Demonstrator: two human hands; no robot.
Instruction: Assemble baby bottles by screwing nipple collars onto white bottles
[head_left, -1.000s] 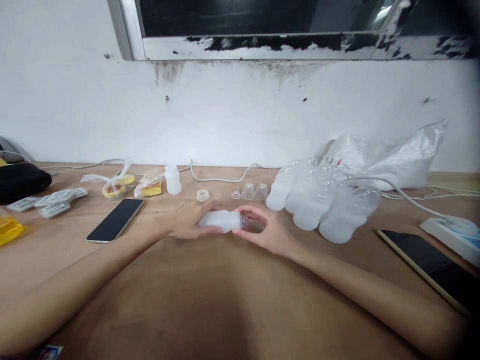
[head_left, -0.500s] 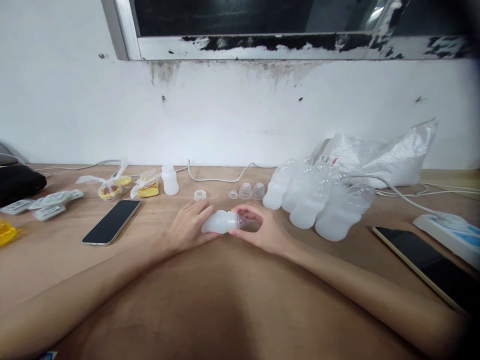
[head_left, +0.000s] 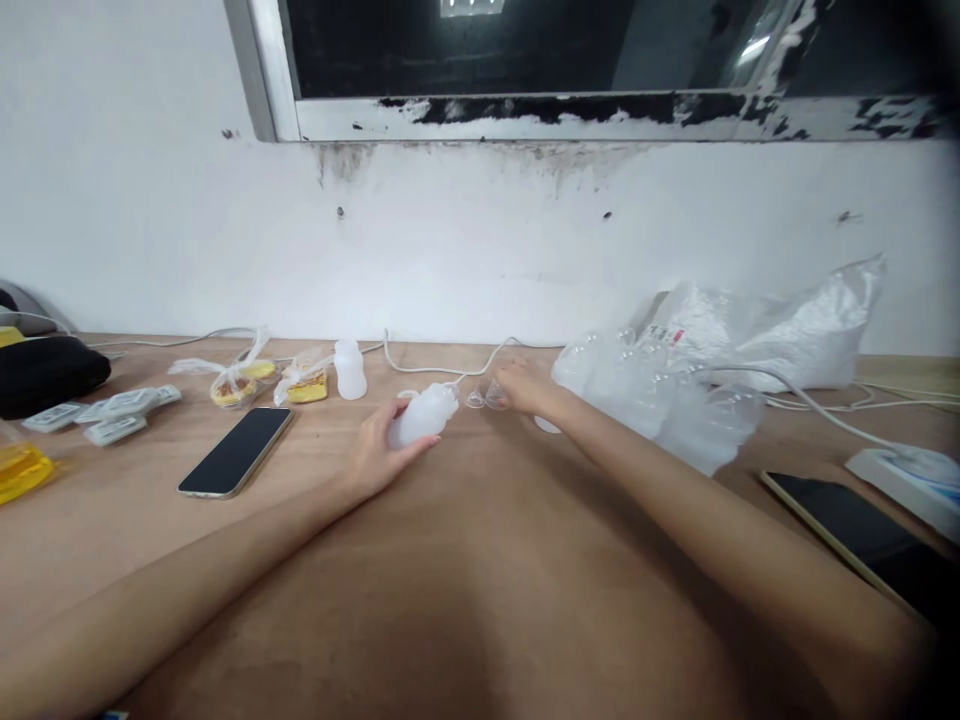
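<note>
My left hand (head_left: 379, 450) is closed round a small white plastic bottle (head_left: 421, 415), held tilted just above the wooden table (head_left: 465, 580). My right hand (head_left: 525, 385) has stretched out to the far side and rests on the small clear caps (head_left: 484, 397) lying there; its fingers curl over them, and whether they grip one is hidden. A heap of white bottles (head_left: 652, 395) lies right of that hand.
An upright small bottle (head_left: 349, 368) and bagged yellow items (head_left: 259, 375) stand at the back left. A dark phone (head_left: 235, 452) lies left, another phone (head_left: 862, 535) right. A plastic bag (head_left: 780, 325), a white cable (head_left: 442, 352) and a power strip (head_left: 907, 470) sit at the back right.
My right hand let go of the bottle's neck and reached forward to the clear caps. My left hand lifted the bottle slightly and moved it away from me.
</note>
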